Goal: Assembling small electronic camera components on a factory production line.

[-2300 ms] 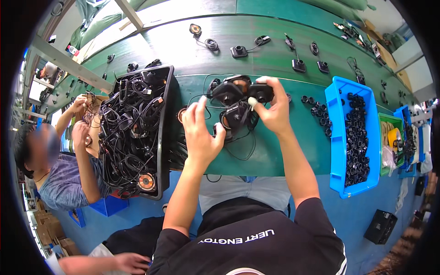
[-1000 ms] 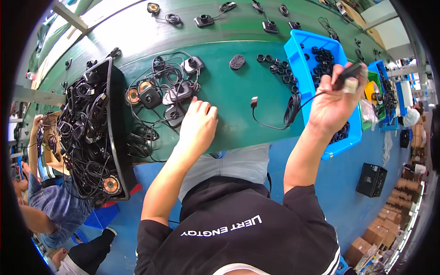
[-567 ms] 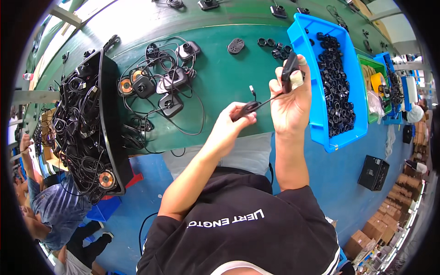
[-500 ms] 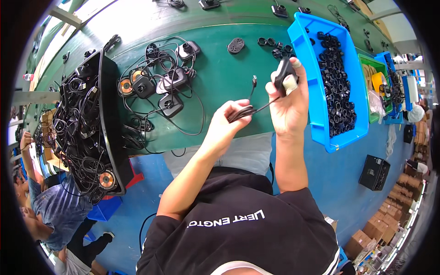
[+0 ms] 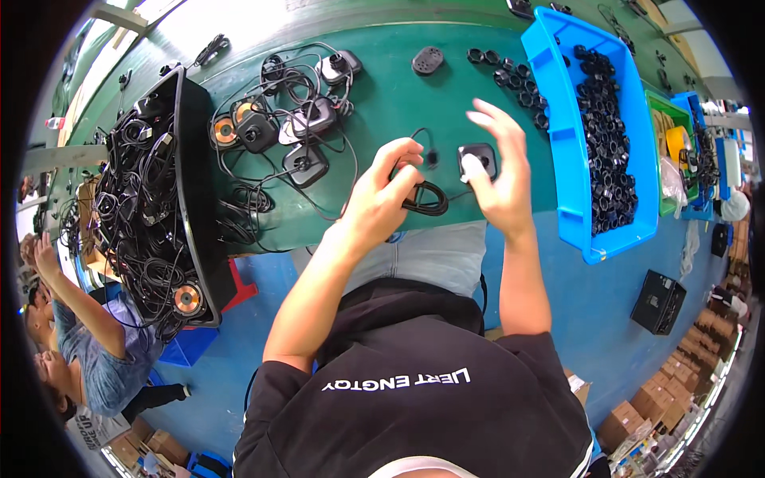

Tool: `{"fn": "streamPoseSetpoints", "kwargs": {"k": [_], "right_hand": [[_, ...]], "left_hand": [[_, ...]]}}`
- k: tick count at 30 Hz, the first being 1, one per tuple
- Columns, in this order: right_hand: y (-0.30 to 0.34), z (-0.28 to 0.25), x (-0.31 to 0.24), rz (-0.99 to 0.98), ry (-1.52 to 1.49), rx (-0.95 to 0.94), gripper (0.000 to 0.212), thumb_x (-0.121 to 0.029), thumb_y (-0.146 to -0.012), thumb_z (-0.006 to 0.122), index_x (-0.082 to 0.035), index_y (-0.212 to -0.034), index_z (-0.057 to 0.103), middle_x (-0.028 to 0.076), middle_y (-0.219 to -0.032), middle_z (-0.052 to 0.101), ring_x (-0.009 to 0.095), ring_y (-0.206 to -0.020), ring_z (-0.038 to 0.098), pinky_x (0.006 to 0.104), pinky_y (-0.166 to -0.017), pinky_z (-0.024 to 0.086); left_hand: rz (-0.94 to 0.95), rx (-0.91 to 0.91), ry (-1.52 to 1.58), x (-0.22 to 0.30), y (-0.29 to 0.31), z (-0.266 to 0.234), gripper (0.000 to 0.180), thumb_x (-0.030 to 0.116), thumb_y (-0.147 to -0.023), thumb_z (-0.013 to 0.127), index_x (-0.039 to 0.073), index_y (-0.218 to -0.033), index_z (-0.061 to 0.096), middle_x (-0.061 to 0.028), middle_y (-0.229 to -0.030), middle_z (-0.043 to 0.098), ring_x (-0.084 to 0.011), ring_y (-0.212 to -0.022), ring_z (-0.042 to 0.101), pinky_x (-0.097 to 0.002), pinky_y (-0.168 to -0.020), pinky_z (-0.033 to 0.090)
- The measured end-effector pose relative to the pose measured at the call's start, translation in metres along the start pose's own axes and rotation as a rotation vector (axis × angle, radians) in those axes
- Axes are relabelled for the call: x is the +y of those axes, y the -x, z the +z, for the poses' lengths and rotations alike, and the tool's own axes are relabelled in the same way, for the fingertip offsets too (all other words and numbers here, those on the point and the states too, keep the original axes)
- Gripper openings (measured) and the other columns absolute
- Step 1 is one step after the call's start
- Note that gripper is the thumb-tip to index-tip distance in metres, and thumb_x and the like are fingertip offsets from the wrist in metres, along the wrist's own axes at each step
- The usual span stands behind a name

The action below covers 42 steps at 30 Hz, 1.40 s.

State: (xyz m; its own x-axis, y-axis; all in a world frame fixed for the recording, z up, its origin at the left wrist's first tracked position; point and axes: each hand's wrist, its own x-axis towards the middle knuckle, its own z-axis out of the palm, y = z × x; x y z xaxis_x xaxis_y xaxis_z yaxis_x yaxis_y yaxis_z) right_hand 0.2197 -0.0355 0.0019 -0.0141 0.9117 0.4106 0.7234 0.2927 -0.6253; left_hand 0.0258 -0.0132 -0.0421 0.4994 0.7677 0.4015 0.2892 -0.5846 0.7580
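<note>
My left hand point(image 5: 382, 191) is closed round a coiled black cable point(image 5: 429, 201), whose loops stick out past the fingertips. Beyond it, a dark plug end point(image 5: 432, 158) hangs or lies over the green table. My right hand point(image 5: 504, 171) has its fingers stretched out and apart, with the thumb over a small black square device point(image 5: 480, 159) on the tabletop. A thin cord runs from near this device toward the coil. To the left lie several similar black devices point(image 5: 306, 163) with tangled cables, some showing copper-coloured discs point(image 5: 225, 131).
A black bin point(image 5: 209, 271) heaped with cabled devices stands at the left. On the right, a blue tray point(image 5: 568, 151) holds many black rings; more rings point(image 5: 518, 84) lie beside it. A dark oval piece point(image 5: 428, 60) sits farther back. Another person point(image 5: 111, 342) is at far left.
My right hand has lowered the black device onto the table and spread its fingers. My left hand still grips the cable coil. The view has shifted slightly.
</note>
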Motion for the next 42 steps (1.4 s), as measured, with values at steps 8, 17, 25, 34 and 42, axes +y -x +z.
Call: {"fn": "streamPoseSetpoints", "kwargs": {"k": [8,17,25,34,42], "right_hand": [[-0.042,0.006,-0.003,0.55,-0.447,-0.643,0.037,0.0,-0.08,0.053,-0.006,-0.116,0.062,0.013,-0.117,0.061,0.024,-0.101,0.058,0.0331,-0.088,0.047],[0.01,-0.014,0.024,0.123,-0.161,-0.149,0.036,0.002,-0.078,0.057,-0.006,-0.113,0.063,0.011,-0.114,0.061,0.023,-0.101,0.057,0.0334,-0.09,0.046],[0.042,-0.01,0.044,0.128,-0.036,-0.076,0.031,0.003,-0.074,0.064,-0.004,-0.104,0.064,0.012,-0.117,0.06,0.027,-0.105,0.057,0.0346,-0.09,0.047],[0.045,0.002,0.034,-0.147,-0.289,0.198,0.029,0.001,-0.079,0.064,-0.004,-0.107,0.06,0.013,-0.119,0.06,0.027,-0.107,0.058,0.0373,-0.092,0.047],[0.039,0.016,-0.016,0.371,-0.751,0.029,0.026,-0.006,-0.081,0.062,-0.004,-0.107,0.06,0.009,-0.092,0.063,0.024,-0.089,0.055,0.0307,-0.081,0.044]], "left_hand": [[-0.169,-0.069,-0.103,-0.01,0.001,-0.007,0.033,-0.011,-0.067,0.062,0.0,-0.097,0.054,-0.0127,-0.126,0.047,-0.0302,-0.105,0.054,-0.0354,-0.087,0.047],[-0.334,-0.141,-0.47,0.04,0.014,-0.025,0.053,0.003,-0.071,0.069,0.002,-0.121,0.052,-0.0151,-0.126,0.05,-0.0325,-0.111,0.051,-0.0388,-0.094,0.044],[-0.013,-0.097,-0.263,0.044,0.002,0.005,0.065,0.005,-0.069,0.07,0.001,-0.13,0.046,-0.0172,-0.13,0.048,-0.0335,-0.119,0.048,-0.0388,-0.102,0.041],[-0.117,-0.233,-0.014,0.037,-0.059,0.036,0.059,0.001,-0.071,0.068,0.006,-0.125,0.046,-0.0173,-0.109,0.056,-0.0309,-0.088,0.06,-0.0376,-0.074,0.051],[-0.343,0.395,0.586,0.071,-0.032,-0.013,0.048,-0.006,-0.077,0.066,0.006,-0.116,0.041,-0.0128,-0.101,0.055,-0.0195,-0.083,0.064,-0.0262,-0.054,0.053]]}}
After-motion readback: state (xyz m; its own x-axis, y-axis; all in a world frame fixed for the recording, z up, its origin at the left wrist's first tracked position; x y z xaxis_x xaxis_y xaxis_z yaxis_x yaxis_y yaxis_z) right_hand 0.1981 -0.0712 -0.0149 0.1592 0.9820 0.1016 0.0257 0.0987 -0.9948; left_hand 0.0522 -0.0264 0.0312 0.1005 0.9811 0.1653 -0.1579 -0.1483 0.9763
